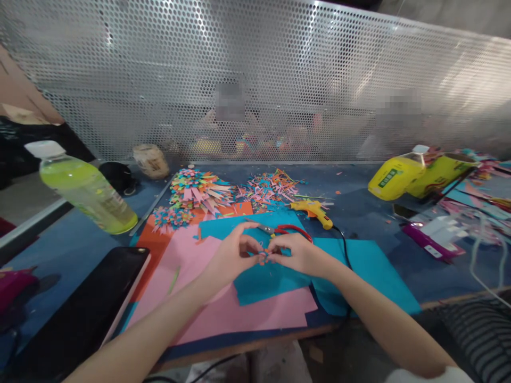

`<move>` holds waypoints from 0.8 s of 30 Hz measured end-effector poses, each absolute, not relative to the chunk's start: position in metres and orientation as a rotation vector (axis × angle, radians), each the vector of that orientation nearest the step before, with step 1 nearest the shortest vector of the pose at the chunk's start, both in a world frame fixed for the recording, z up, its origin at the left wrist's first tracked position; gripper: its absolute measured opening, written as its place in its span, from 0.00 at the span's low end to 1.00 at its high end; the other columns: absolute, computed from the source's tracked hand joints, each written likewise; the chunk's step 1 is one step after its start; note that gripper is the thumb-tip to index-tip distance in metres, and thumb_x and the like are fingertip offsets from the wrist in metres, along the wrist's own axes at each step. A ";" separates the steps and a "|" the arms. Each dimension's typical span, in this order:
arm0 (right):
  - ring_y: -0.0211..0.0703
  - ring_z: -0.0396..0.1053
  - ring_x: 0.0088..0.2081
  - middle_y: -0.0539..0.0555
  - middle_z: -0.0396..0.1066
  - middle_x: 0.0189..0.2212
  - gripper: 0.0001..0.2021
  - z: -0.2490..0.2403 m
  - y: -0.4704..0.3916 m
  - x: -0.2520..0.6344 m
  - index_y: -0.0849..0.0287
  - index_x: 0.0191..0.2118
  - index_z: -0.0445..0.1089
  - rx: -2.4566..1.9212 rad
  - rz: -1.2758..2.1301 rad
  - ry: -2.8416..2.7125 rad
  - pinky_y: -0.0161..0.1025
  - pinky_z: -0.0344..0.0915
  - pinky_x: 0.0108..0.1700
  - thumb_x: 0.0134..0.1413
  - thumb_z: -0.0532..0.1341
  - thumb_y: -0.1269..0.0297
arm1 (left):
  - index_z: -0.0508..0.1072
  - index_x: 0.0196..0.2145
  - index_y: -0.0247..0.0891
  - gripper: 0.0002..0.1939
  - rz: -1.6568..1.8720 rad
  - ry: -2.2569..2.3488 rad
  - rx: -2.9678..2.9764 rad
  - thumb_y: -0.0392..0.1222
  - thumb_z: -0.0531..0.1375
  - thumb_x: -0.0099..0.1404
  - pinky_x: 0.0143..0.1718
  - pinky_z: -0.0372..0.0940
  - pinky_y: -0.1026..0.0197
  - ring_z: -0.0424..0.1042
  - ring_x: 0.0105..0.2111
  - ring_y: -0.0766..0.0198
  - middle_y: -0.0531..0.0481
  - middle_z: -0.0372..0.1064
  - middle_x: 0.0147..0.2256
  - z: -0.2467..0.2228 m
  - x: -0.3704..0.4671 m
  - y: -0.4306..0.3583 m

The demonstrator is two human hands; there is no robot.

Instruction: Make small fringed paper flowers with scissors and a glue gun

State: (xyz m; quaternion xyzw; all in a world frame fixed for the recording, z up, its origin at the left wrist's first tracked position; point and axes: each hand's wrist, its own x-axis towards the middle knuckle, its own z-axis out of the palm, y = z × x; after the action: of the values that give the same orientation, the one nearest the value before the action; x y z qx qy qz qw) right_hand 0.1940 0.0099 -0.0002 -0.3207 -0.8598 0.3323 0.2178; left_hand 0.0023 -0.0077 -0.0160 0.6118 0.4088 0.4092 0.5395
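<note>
Both hands meet over the blue paper sheet (259, 290) in the middle of the table. My left hand (231, 252) pinches one side of a small curled paper piece (262, 256) with pink, orange and blue in it. From the other side, my right hand (293, 254) grips the same piece between thumb and fingers. Its exact shape is partly hidden by the fingertips. Just behind the hands lie scissors (298, 230) with red handles. A yellow glue gun (313, 210) rests further back, its black cord running down past my right forearm.
Pink paper (207, 324) lies under the blue sheet. Behind it are a fringed paper ball (195, 191) and a heap of paper strips (271, 187). A drink bottle (88, 189) and a phone (83, 314) are at left; a yellow bottle (395, 173) is at right. A perforated metal panel (263, 69) borders the back.
</note>
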 end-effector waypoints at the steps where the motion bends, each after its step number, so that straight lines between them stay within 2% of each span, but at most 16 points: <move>1: 0.37 0.67 0.31 0.53 0.71 0.29 0.06 -0.002 0.010 0.193 0.62 0.32 0.69 -0.883 0.921 -2.372 0.32 0.61 0.33 0.53 0.56 0.67 | 0.57 0.47 0.39 0.28 0.977 0.972 1.450 0.40 0.64 0.50 0.31 0.66 0.60 0.72 0.28 0.64 0.54 0.69 0.27 -0.016 0.003 -0.008; 5: 0.36 0.66 0.29 0.52 0.70 0.26 0.06 -0.009 0.012 0.193 0.62 0.31 0.69 -0.925 0.921 -2.246 0.31 0.61 0.31 0.52 0.57 0.66 | 0.59 0.46 0.38 0.27 0.969 0.998 1.444 0.40 0.64 0.49 0.31 0.66 0.60 0.72 0.29 0.64 0.53 0.70 0.28 -0.015 0.004 -0.009; 11: 0.37 0.67 0.29 0.53 0.71 0.28 0.10 0.000 0.020 0.199 0.61 0.33 0.69 -1.001 0.808 -2.241 0.32 0.62 0.31 0.53 0.56 0.60 | 0.65 0.39 0.37 0.16 1.030 1.088 1.533 0.43 0.61 0.53 0.30 0.66 0.62 0.71 0.30 0.63 0.51 0.70 0.28 -0.013 0.003 -0.010; 14: 0.42 0.68 0.34 0.56 0.71 0.31 0.14 0.008 0.040 0.215 0.61 0.34 0.68 -1.322 0.349 -2.149 0.37 0.62 0.37 0.57 0.51 0.58 | 0.67 0.37 0.37 0.13 1.087 1.188 1.616 0.44 0.60 0.54 0.28 0.64 0.64 0.71 0.31 0.63 0.50 0.69 0.29 -0.013 0.001 -0.008; 16: 0.52 0.66 0.39 0.62 0.69 0.35 0.17 0.007 0.056 0.228 0.64 0.37 0.67 -1.708 -0.072 -1.999 0.45 0.61 0.40 0.54 0.52 0.53 | 0.69 0.35 0.37 0.11 1.103 1.218 1.635 0.44 0.60 0.54 0.29 0.65 0.64 0.71 0.33 0.63 0.49 0.70 0.31 -0.013 0.000 -0.006; 18: 0.63 0.62 0.44 0.70 0.66 0.39 0.25 -0.002 0.069 0.240 0.69 0.40 0.65 -2.049 -0.341 -1.848 0.52 0.59 0.40 0.50 0.54 0.47 | 0.69 0.33 0.37 0.10 1.102 1.228 1.609 0.43 0.60 0.53 0.28 0.65 0.64 0.71 0.34 0.62 0.49 0.70 0.32 -0.014 -0.001 -0.005; 21: 0.64 0.64 0.42 0.70 0.64 0.39 0.30 -0.020 0.081 0.252 0.72 0.43 0.62 -2.273 -0.281 -1.865 0.52 0.60 0.38 0.48 0.54 0.45 | 0.69 0.33 0.36 0.10 1.109 1.236 1.572 0.44 0.60 0.53 0.24 0.64 0.66 0.70 0.29 0.65 0.51 0.67 0.28 -0.017 0.000 -0.003; 24: 0.61 0.65 0.42 0.68 0.65 0.39 0.27 -0.029 0.087 0.259 0.70 0.43 0.62 -2.298 -0.140 -1.903 0.48 0.61 0.37 0.48 0.55 0.47 | 0.69 0.33 0.36 0.10 1.159 1.224 1.595 0.44 0.60 0.54 0.27 0.65 0.65 0.69 0.30 0.65 0.51 0.68 0.29 -0.018 0.000 -0.003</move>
State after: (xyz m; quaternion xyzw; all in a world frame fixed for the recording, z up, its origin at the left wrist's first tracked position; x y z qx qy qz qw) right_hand 0.2591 0.0869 -0.0295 -0.7670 -0.6352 -0.0466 0.0773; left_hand -0.0002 -0.0028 -0.0180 0.6303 0.4838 0.4579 0.3989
